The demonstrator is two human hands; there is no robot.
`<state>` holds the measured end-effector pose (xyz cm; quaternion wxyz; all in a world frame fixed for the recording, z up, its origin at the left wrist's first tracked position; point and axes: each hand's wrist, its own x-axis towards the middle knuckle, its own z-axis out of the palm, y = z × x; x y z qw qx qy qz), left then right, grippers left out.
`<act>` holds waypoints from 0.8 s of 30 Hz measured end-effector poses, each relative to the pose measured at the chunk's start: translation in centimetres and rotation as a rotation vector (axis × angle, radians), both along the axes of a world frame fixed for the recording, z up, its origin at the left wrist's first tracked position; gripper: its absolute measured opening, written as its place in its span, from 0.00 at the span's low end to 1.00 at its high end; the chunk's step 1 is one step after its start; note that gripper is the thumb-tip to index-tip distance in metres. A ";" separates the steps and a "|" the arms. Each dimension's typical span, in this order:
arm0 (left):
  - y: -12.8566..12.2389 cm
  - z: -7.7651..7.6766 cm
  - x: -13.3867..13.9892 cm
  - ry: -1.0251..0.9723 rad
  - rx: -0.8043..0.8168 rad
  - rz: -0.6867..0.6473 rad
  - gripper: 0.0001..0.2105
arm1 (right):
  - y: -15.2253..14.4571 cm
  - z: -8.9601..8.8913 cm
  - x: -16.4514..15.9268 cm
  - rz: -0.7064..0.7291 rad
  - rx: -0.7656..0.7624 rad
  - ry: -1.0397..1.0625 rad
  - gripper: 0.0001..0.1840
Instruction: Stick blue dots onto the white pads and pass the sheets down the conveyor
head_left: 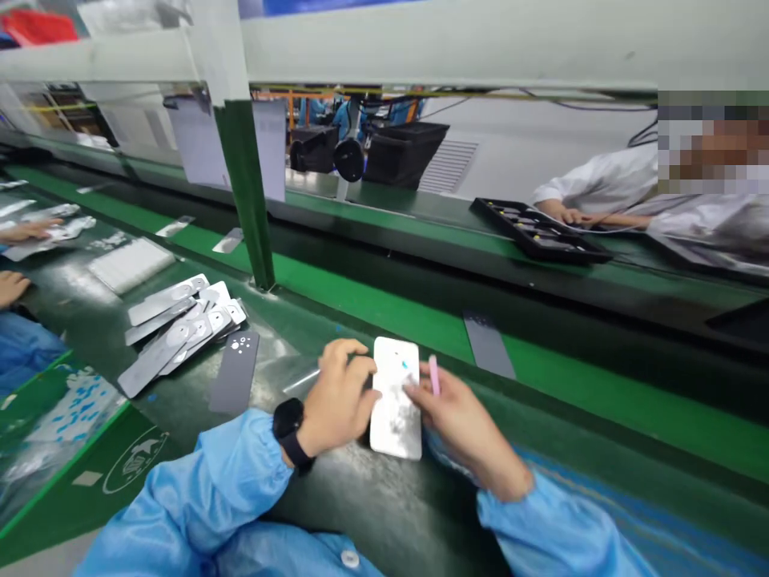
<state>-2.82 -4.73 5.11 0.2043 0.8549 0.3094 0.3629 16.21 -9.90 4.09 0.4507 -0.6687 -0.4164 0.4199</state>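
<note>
A white, phone-sized glossy panel with a small blue spot lies before me, its long side pointing away. My left hand, with a black watch at the wrist, grips its left edge between thumb and fingers. A slim pink stick is held in my right hand, whose fingertips touch the panel's right side. To the left lies a dark grey phone back panel with round camera holes. Beside it is a loose pile of silver-grey phone back panels.
A green bin with blue-flecked film stands at lower left. Behind the bench edge runs a bright green belt carrying a grey panel. A green post rises left of centre. Co-workers' hands are at far left; another person sits across.
</note>
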 end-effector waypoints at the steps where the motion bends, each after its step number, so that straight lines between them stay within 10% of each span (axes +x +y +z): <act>1: 0.8 1.0 -1.3 -0.021 0.043 0.086 0.07 | 2.2 0.9 0.5 -0.011 -0.007 -0.003 0.18; 5: 4.3 4.3 -8.5 0.136 0.035 0.423 0.05 | 10.9 3.9 3.2 -0.129 -0.102 -0.396 0.13; 8: 6.1 3.7 -13.0 0.252 -0.043 0.564 0.10 | 13.8 4.3 6.1 -0.236 -0.162 -0.549 0.13; 16: 8.2 -2.8 -15.9 0.483 -0.188 0.539 0.19 | 8.4 3.2 14.4 -0.350 -0.462 -0.900 0.22; 24: 7.0 0.6 -14.8 0.567 -0.161 0.636 0.17 | 9.7 2.1 11.3 -0.182 -0.441 -0.952 0.28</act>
